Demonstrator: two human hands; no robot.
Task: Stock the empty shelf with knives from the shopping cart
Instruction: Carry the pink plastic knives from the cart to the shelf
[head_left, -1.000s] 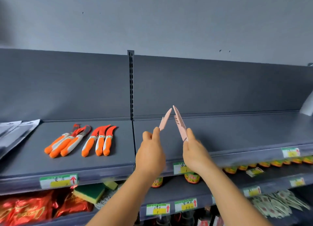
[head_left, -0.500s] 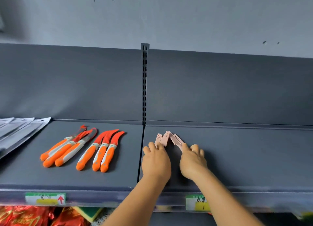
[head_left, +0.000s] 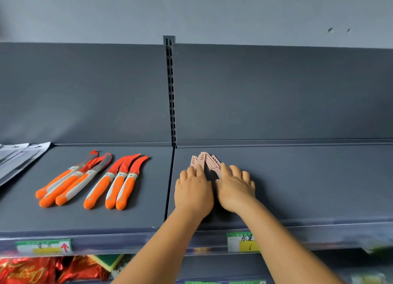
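Close together, palms down, two bare hands rest on a dark grey metal shelf. The left hand (head_left: pixel 192 191) and the right hand (head_left: pixel 235 190) sit side by side, nearly touching, fingers stretched forward and flattened over a small cluster of pale pink sheathed knives (head_left: pixel 205 160). The pink blade covers, marked with short slits, fan out just beyond the fingertips, lying flat on the shelf; the handles are hidden under the hands, so whether either hand truly grips a knife cannot be told. Both forearms reach up from the bottom edge of the view.

These pink knives lie on the right-hand shelf (head_left: pixel 297 188) section, close to its left edge, beside the slotted upright post (head_left: pixel 171 88) that divides the shelving. Left of that divide, well apart from the hands, six knives with orange handles and red curved blade covers (head_left: pixel 91 181) lie in a loose row. Farther left, grey flat packets (head_left: pixel 19 156) overlap at the edge. Green and yellow price labels (head_left: pixel 242 241) line the shelf front. Below, red foil packages (head_left: pixel 42 270) show.
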